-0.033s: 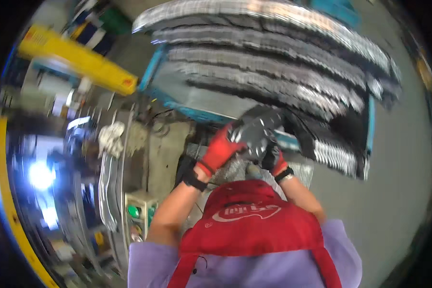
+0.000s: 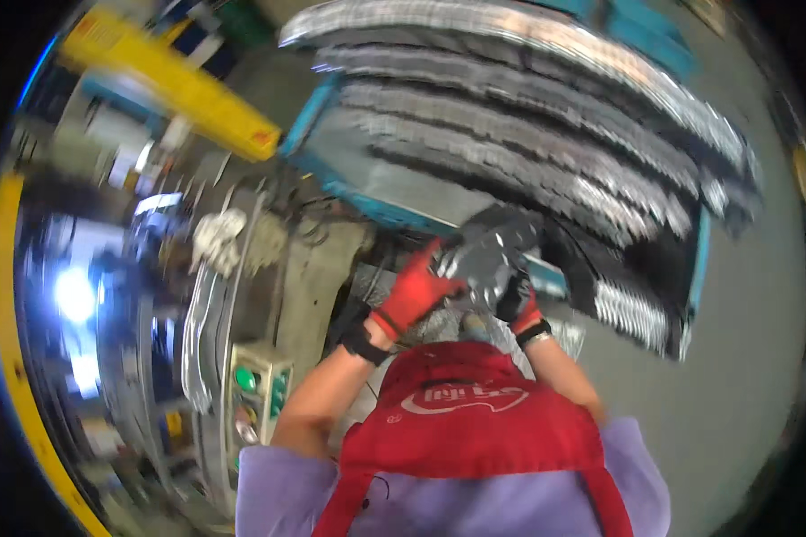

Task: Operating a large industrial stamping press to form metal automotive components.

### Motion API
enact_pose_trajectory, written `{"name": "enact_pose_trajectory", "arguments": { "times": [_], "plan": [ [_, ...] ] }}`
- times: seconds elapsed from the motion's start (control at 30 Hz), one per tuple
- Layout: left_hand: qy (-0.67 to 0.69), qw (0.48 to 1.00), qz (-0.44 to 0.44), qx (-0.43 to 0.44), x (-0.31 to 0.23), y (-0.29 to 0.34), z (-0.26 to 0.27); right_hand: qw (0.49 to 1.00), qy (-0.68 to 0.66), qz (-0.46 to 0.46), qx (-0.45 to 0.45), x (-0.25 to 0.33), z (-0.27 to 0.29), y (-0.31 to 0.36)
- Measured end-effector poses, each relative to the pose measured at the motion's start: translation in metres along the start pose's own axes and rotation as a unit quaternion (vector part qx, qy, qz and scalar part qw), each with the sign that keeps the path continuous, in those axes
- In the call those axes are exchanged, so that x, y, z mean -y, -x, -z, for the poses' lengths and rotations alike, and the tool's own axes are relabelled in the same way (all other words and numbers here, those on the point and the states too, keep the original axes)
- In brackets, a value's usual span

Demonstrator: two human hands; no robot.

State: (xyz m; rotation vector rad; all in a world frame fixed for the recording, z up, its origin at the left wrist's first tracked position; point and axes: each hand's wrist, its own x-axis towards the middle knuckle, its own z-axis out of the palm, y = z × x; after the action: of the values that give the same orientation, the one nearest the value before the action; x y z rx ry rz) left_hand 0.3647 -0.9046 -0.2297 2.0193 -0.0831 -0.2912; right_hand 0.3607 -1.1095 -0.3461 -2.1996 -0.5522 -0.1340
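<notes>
My left hand, in a red glove with dark fingers, is closed on a dark grey, glossy, curved part in front of my chest. My right hand, in a matching glove, grips the same part at its near right side. Motion blur hides the part's exact kind and some of the fingertips. Just beyond it stands a blue cart carrying long rows of stacked silver metal parts with ribbed-looking edges. A shorter stack of silver parts sits at the cart's near right corner.
A yellow beam juts in from the far left. On the left are a control box with green buttons, a whitish cloth and a long curved metal piece. Grey floor lies to the right.
The surroundings have shifted slightly right and turned a little in the view. Both hands keep hold of the dark part, close to the same place before me.
</notes>
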Motion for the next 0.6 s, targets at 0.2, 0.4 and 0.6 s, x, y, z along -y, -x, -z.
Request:
{"name": "enact_pose_trajectory", "arguments": {
  "times": [0.2,0.4,0.6],
  "plan": [
    [0.181,0.974,0.088,-0.106,-0.037,0.102,0.046,0.993,0.002,0.091,0.073,-0.023,-0.034,-0.031],
    [0.216,0.914,0.091,-0.332,-0.002,0.193,0.057,0.791,-0.580,-0.166,0.101,0.038,-0.061,-0.056],
    [0.163,0.825,0.294,-0.454,0.026,0.277,0.061,0.609,-0.697,-0.238,0.294,0.148,-0.110,-0.094]
  ]
}}
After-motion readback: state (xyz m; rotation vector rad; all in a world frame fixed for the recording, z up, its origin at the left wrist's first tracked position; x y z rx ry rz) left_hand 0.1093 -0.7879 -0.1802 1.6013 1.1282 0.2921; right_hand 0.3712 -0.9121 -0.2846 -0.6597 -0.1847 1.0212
